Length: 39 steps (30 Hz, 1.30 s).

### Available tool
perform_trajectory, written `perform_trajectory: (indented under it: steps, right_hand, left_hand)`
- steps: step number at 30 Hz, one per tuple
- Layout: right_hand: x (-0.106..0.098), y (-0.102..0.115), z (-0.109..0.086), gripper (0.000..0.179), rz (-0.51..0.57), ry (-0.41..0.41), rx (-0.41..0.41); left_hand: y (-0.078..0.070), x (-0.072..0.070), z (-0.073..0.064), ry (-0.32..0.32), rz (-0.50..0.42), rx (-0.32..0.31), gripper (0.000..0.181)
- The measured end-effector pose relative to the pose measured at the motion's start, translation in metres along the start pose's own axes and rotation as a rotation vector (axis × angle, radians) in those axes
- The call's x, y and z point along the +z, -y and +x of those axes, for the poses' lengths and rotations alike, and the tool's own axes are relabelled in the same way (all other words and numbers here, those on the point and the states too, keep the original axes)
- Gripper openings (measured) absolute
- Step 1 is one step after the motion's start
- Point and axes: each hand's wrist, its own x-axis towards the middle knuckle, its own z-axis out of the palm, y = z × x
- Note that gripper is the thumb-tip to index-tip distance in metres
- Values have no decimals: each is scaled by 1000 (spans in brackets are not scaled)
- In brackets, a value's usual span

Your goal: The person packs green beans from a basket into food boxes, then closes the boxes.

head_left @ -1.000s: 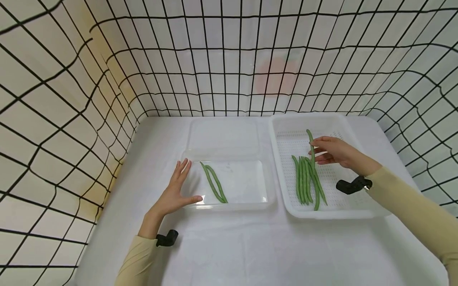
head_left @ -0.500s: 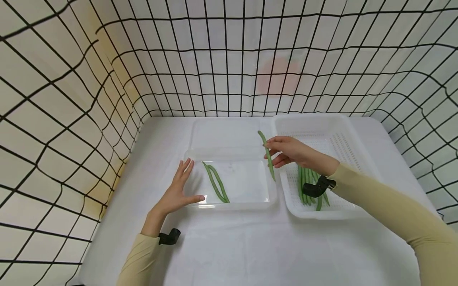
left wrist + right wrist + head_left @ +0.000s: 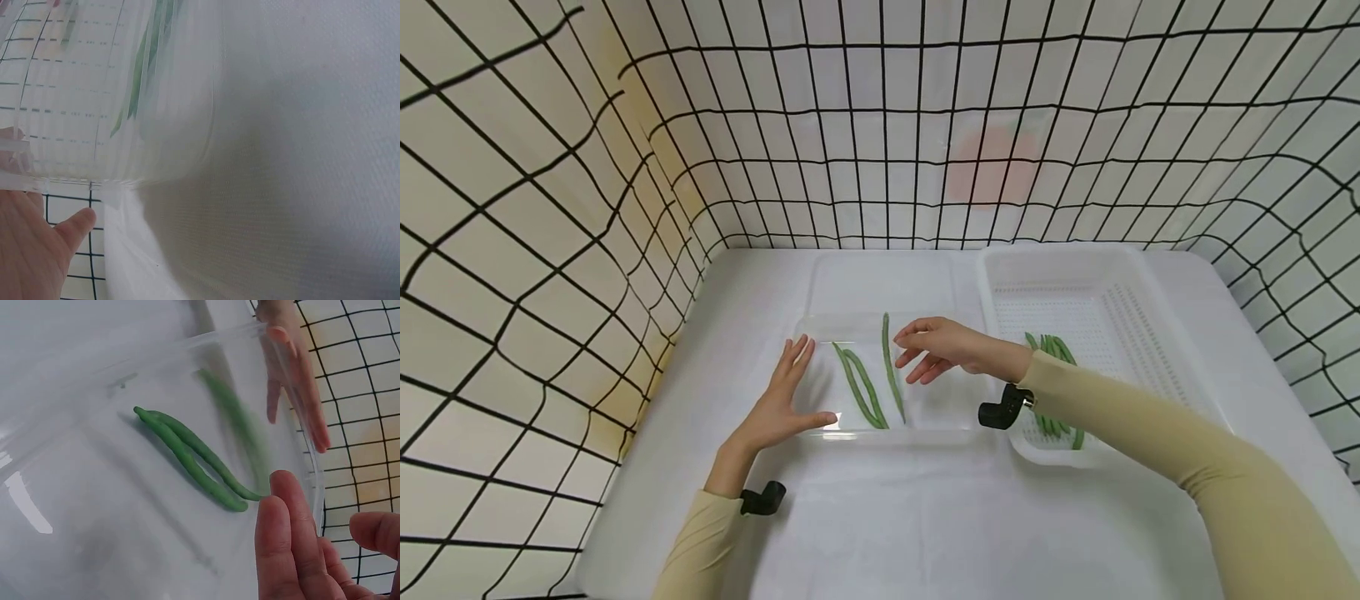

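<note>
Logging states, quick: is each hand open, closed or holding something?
Left hand: open, beside the clear container.
Right hand: open, holding nothing.

We see the bare left hand (image 3: pixel 775 410) with straight fingers and thumb spread wide; the bare right hand (image 3: pixel 953 346) has fingers slightly bent, thumb apart; the right arm in beige cloth sleeve (image 3: pixel 1135 427) is stretched inward.

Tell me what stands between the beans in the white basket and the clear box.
The facing sides of the white basket and clear box stand between, so the beans likely need lifting over both. The right arm also stretches above the basket, hiding some beans. Nothing else visible.
</note>
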Motion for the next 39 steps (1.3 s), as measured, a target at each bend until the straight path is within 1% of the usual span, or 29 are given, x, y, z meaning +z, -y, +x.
perform_trajectory:
  steps: [5,10,12,15,19,21,25,29,34,39]
  right_hand:
    - [-6,-4,-2,36,-16,5,5]
    - [-23,-6,-12,41,10,1,-31]
    - [-33,-6,-20,43,22,-1,-43]
    - [-51,-7,-33,45,58,-31,-44]
    - [-78,-11,-50,48,100,-99,-19]
    - [-94,-16,-58,52,100,-137,-9]
    - [-124,-34,-74,55,87,-209,29]
    - [-149,-60,-86,59,91,-249,106]
    - [-169,-91,-97,61,80,-273,181]
    - [-181,-116,-98,61,81,-309,246]
  left_hand:
    - [-1,1,1,-2,1,15,113]
    - [-2,0,0,0,0,16,112]
    - [-3,0,0,2,1,13,112]
    - [-3,0,1,4,1,6,112]
    - [-3,0,0,4,-4,-9,113]
    - [-3,0,0,3,-5,-16,113]
    - [-2,0,1,6,2,-10,113]
    - [-2,0,0,4,2,-2,114]
    - [-2,0,1,6,3,-2,114]
    - [-1,-1,1,8,-4,-5,114]
